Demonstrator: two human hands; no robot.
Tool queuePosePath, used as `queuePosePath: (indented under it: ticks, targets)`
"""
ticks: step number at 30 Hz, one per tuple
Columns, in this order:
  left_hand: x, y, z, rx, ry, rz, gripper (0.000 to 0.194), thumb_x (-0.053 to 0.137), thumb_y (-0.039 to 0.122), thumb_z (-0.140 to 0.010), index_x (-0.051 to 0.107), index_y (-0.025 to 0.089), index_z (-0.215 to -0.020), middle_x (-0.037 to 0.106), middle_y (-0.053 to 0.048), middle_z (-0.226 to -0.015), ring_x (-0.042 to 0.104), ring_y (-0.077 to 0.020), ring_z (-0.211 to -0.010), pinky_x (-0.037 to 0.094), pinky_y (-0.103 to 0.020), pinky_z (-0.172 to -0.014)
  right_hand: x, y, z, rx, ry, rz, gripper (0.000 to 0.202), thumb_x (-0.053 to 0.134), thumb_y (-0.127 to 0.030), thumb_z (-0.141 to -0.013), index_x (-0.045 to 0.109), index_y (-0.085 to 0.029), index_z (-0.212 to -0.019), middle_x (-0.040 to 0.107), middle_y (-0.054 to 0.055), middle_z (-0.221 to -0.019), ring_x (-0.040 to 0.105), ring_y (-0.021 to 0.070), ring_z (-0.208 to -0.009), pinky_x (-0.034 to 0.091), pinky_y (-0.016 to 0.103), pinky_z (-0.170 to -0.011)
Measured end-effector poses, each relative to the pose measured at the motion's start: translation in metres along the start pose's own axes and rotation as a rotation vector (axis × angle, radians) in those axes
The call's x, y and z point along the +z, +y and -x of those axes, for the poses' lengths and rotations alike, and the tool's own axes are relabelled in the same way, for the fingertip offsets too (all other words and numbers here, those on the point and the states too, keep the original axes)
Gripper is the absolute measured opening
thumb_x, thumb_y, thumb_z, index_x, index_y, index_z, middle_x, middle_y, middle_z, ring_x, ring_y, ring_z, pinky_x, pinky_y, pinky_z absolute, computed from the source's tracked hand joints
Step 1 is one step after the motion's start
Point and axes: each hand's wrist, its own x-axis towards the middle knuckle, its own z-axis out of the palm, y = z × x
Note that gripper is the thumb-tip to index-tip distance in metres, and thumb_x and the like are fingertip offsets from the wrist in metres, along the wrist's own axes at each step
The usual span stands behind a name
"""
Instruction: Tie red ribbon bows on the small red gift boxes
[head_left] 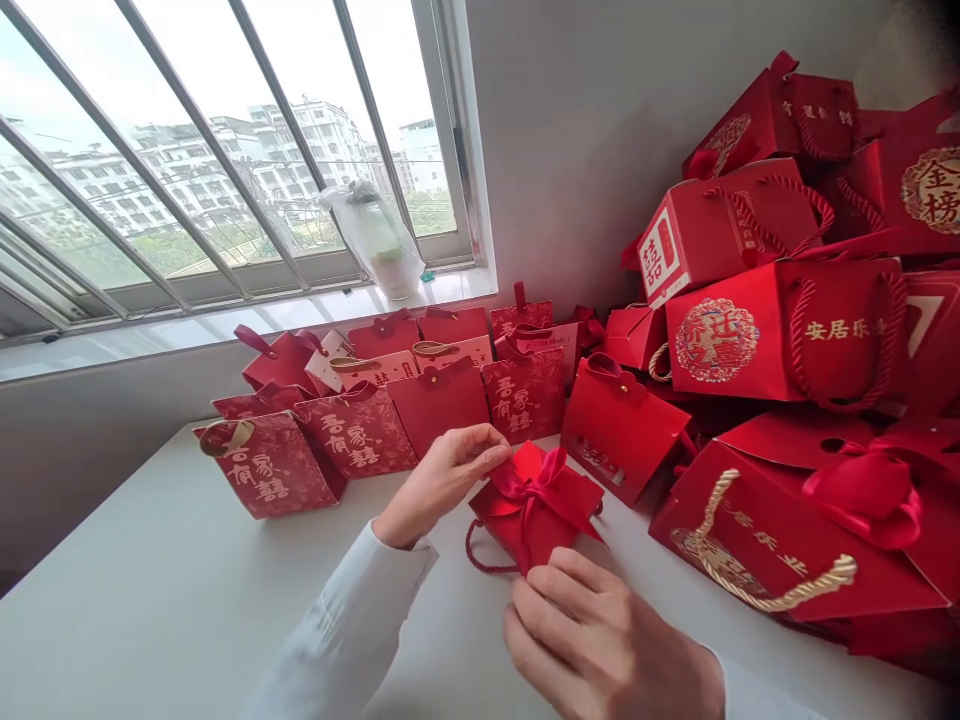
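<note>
Red gift box with bow

Head view: box at five o'clock. Left hand at its ten, fingertips together beside the bow; right hand at its five, curled; grips unclear. Probably light, crushable card; hold its sides.

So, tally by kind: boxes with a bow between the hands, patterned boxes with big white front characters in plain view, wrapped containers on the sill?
Red paper box with shiny ribbon bow: 1
Red patterned paper boxes: 3
Translucent plastic-wrapped container: 1
Total: 5
</note>
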Motion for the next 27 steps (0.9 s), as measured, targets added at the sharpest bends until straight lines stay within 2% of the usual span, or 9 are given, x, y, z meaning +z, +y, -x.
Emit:
queuePosePath:
  ticks: [3, 5, 9, 11, 13, 16, 22, 24, 27]
  targets:
    - [-0.003, 0.001, 0.001, -0.010, 0.009, -0.066, 0.033, 0.046, 0.045, -0.088, 0.054, 0.014, -0.080, 0.044, 0.001, -0.070, 0.033, -0.0094, -0.062, 0.031, -0.020, -0.053, -0.010, -0.003, -0.004, -0.004, -0.019, -0.105, 0.024, 0.043, -0.005, -0.087, 0.065, -0.015, -0.087, 0.057, 0.001, -0.062, 0.045, 0.0132, -0.055, 0.041, 0.030, -0.059]
    - [-0.005, 0.003, 0.003, -0.021, -0.003, -0.111, 0.034, 0.046, 0.046, -0.087, 0.054, 0.015, -0.078, 0.042, 0.002, -0.068, 0.033, -0.0093, -0.061, 0.031, -0.019, -0.052, -0.019, -0.002, -0.006, 0.058, 0.015, -0.186, 0.020, 0.045, -0.010, -0.089, 0.063, -0.018, -0.092, 0.057, 0.000, -0.062, 0.044, 0.0127, -0.054, 0.041, 0.029, -0.058]
    - [-0.007, 0.011, 0.007, -0.032, -0.067, -0.163, 0.033, 0.050, 0.047, -0.085, 0.056, 0.015, -0.079, 0.044, 0.002, -0.068, 0.034, -0.0093, -0.061, 0.031, -0.019, -0.051, -0.031, 0.014, -0.006, 0.343, 0.083, -0.176, 0.017, 0.051, -0.015, -0.088, 0.060, -0.016, -0.102, 0.063, 0.005, -0.089, 0.054, 0.0176, -0.081, 0.043, 0.033, -0.079]
    - [-0.007, 0.013, 0.008, -0.032, -0.103, -0.161, 0.031, 0.053, 0.046, -0.083, 0.057, 0.015, -0.081, 0.049, 0.001, -0.071, 0.038, -0.0095, -0.062, 0.032, -0.019, -0.053, -0.030, 0.026, -0.004, 0.486, 0.032, -0.097, 0.017, 0.054, -0.014, -0.087, 0.060, -0.016, -0.103, 0.061, 0.006, -0.096, 0.053, 0.0198, -0.087, 0.041, 0.035, -0.082]
    - [-0.007, 0.014, 0.008, -0.038, -0.129, -0.152, 0.028, 0.055, 0.043, -0.082, 0.056, 0.015, -0.079, 0.051, 0.002, -0.071, 0.038, -0.0091, -0.061, 0.032, -0.019, -0.052, -0.025, 0.036, -0.001, 0.566, -0.023, -0.040, 0.013, 0.053, -0.014, -0.087, 0.061, -0.017, -0.096, 0.061, 0.005, -0.092, 0.052, 0.0199, -0.084, 0.041, 0.034, -0.078]
    - [-0.006, 0.012, 0.007, -0.051, -0.133, -0.140, 0.026, 0.056, 0.039, -0.081, 0.052, 0.015, -0.072, 0.045, 0.003, -0.065, 0.034, -0.0078, -0.058, 0.028, -0.019, -0.049, -0.019, 0.040, 0.001, 0.530, -0.064, 0.001, 0.017, 0.048, -0.007, -0.088, 0.062, -0.017, -0.087, 0.058, 0.002, -0.078, 0.050, 0.0175, -0.074, 0.039, 0.032, -0.071]
    - [-0.004, 0.006, 0.005, -0.064, -0.108, -0.091, 0.030, 0.053, 0.041, -0.082, 0.047, 0.016, -0.068, 0.037, 0.004, -0.062, 0.028, -0.0082, -0.057, 0.024, -0.020, -0.048, -0.025, 0.032, -0.002, 0.322, -0.134, 0.115, 0.029, 0.041, -0.001, -0.086, 0.053, -0.016, -0.065, 0.047, 0.001, -0.062, 0.040, 0.0161, -0.060, 0.030, 0.031, -0.060]
    - [-0.002, 0.006, 0.005, -0.075, -0.101, -0.074, 0.031, 0.053, 0.041, -0.082, 0.046, 0.016, -0.067, 0.036, 0.004, -0.062, 0.027, -0.0084, -0.058, 0.024, -0.020, -0.048, -0.029, 0.032, -0.004, 0.309, -0.168, 0.083, 0.030, 0.039, -0.003, -0.088, 0.051, -0.017, -0.063, 0.047, 0.001, -0.062, 0.039, 0.0161, -0.059, 0.030, 0.031, -0.058]
    - [-0.003, 0.008, 0.007, -0.091, -0.086, -0.038, 0.031, 0.050, 0.043, -0.085, 0.050, 0.015, -0.072, 0.039, 0.003, -0.064, 0.030, -0.0087, -0.058, 0.026, -0.020, -0.049, -0.036, 0.033, -0.007, 0.354, -0.203, -0.116, 0.027, 0.047, -0.017, -0.092, 0.051, -0.018, -0.065, 0.052, 0.001, -0.067, 0.044, 0.0164, -0.065, 0.034, 0.030, -0.061]
